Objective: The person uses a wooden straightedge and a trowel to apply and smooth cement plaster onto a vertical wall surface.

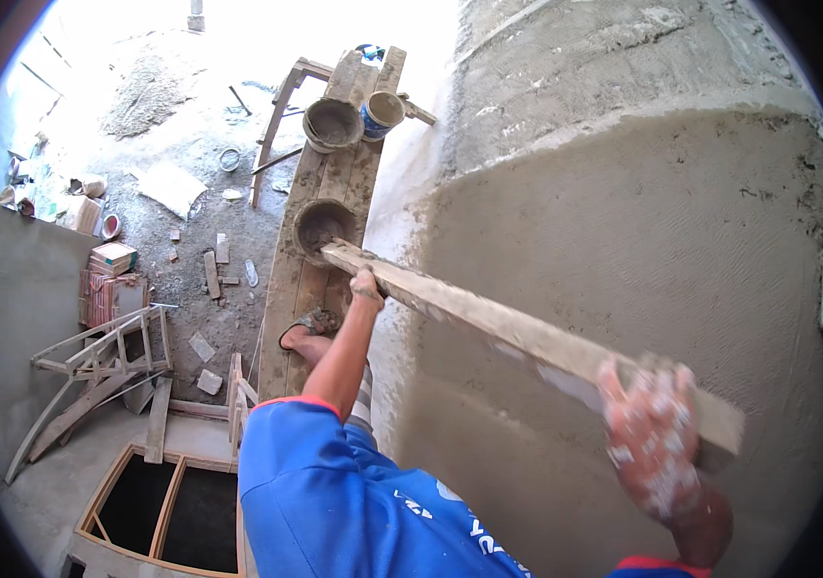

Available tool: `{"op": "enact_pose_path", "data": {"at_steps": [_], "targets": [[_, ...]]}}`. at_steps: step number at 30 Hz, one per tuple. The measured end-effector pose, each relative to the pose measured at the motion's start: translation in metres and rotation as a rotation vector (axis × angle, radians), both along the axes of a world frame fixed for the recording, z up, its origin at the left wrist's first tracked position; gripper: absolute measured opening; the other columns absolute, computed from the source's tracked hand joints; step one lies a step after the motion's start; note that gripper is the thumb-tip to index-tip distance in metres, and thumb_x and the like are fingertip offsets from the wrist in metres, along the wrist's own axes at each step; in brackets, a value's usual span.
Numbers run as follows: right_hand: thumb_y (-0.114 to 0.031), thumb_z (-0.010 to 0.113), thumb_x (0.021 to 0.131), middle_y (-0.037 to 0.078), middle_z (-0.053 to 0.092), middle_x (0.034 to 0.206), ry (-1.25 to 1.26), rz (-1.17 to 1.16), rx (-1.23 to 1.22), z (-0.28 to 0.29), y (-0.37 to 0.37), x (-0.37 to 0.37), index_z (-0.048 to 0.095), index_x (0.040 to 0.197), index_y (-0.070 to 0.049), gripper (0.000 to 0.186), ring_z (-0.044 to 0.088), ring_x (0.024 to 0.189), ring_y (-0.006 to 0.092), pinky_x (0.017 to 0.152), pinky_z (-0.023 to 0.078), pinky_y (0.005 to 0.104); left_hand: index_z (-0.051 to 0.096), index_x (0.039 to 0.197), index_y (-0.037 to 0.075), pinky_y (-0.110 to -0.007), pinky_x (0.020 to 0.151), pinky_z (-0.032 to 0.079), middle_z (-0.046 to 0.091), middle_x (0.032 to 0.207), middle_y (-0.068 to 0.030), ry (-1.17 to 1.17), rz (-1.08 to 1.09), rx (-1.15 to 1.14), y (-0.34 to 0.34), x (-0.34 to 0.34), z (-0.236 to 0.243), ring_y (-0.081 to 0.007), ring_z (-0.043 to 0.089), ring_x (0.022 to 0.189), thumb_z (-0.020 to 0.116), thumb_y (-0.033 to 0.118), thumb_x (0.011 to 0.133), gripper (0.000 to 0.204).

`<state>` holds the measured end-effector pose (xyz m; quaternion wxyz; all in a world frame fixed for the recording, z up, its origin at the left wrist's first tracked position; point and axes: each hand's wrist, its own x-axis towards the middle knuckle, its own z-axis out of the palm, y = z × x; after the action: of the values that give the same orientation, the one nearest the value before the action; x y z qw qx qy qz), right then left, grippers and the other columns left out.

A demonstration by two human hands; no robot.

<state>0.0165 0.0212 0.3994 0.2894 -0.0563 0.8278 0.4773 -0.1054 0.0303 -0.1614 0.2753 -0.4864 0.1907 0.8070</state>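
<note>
A long, mortar-smeared straightedge board slants across the wall covered with smooth grey plaster. My left hand grips the board close to its far left end. Toward its near right end, my right hand, spattered with pale mortar, is wrapped over the upper edge, its fingers slightly blurred. The board's left end overlaps the view of a mortar bucket on the plank platform; whether they touch I cannot tell. Rougher, paler plaster covers the wall higher up.
I stand on the plank scaffold, one sandaled foot showing. Two more buckets, a dark one and a blue-white one, stand farther along. Below lie rubble, stacked boxes, wooden frames and a wood-framed opening.
</note>
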Motion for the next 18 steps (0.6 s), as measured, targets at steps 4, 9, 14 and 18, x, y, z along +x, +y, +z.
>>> {"op": "enact_pose_path", "data": {"at_steps": [4,9,14,18], "targets": [[-0.016,0.053,0.085,0.024,0.062,0.096,0.023,0.451,-0.027,-0.004,0.032,-0.033,0.055,0.120,-0.007,0.036,0.060,0.095,0.0316,0.095,0.040,0.0482,0.046,0.125,-0.001,-0.042,0.089,0.048,0.057,0.115,-0.0162,0.341,0.107,-0.139,-0.023,-0.011,-0.035,-0.0294,0.057,0.103,0.053,0.020,0.085,0.046],[-0.016,0.058,0.082,0.012,0.063,0.087,-0.007,0.131,0.010,0.005,-0.011,-0.055,0.056,0.117,-0.009,0.036,0.061,0.091,0.0257,0.094,0.041,0.0426,0.050,0.116,0.001,-0.042,0.091,0.048,0.059,0.109,-0.0147,0.348,-0.054,-0.001,-0.002,-0.048,-0.037,-0.0284,0.058,0.101,0.048,0.026,0.089,0.037],[-0.014,0.059,0.084,0.014,0.065,0.092,0.141,0.033,0.081,0.028,0.003,-0.045,0.056,0.119,-0.013,0.035,0.062,0.092,0.0222,0.094,0.039,0.0396,0.048,0.122,0.003,-0.049,0.096,0.045,0.057,0.112,-0.0163,0.297,0.101,0.369,0.026,-0.058,0.039,-0.0314,0.056,0.106,0.051,0.038,0.090,0.048],[-0.013,0.059,0.083,0.015,0.064,0.091,0.165,0.030,-0.018,0.015,0.028,-0.062,0.055,0.119,-0.013,0.036,0.062,0.091,0.0256,0.096,0.038,0.0418,0.036,0.135,0.007,-0.055,0.103,0.033,0.044,0.130,-0.0188,0.235,0.074,0.554,0.003,-0.020,0.143,-0.0369,0.043,0.121,0.052,0.056,0.086,0.072]]}}
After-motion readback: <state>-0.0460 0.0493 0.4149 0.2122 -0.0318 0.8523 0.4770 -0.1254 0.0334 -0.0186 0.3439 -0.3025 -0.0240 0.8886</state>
